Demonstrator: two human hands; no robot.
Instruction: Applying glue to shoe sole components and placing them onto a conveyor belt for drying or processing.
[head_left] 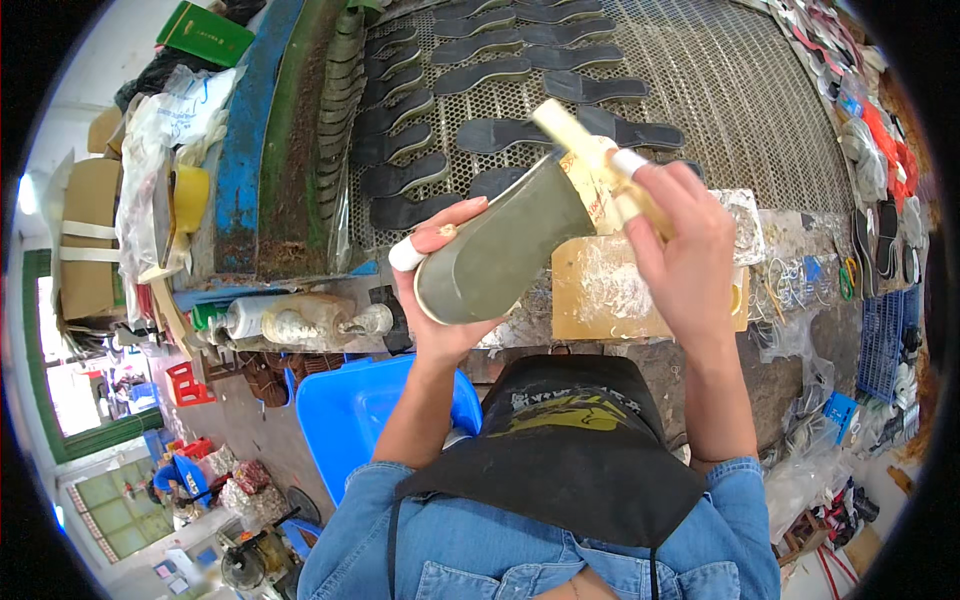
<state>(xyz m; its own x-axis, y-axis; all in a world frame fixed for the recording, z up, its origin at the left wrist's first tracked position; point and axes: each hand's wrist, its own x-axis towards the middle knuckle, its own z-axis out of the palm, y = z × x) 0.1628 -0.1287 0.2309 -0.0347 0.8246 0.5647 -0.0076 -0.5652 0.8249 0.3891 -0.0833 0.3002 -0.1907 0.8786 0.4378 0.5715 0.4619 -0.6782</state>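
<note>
Lying at upper left: one green box (205, 34); beneath it, white plastic bags (185, 105). Lower left of centre: clouded bottles (300, 318); blue plastic tub or seat (340, 400), I can't tell which, partly behind the forearm. Centre: olive sole-shaped piece (505, 245), tilted, clasped by the left hand (438, 338), whose palm I see only in part. Upper centre: dark soles (500, 135) in rows, some covered. Right of centre: right hand (685, 245), fingers closed on a pale tool (570, 130); contact with the piece unclear to me. Far right: green-handled scissors (847, 280); blue crate (880, 345).
</note>
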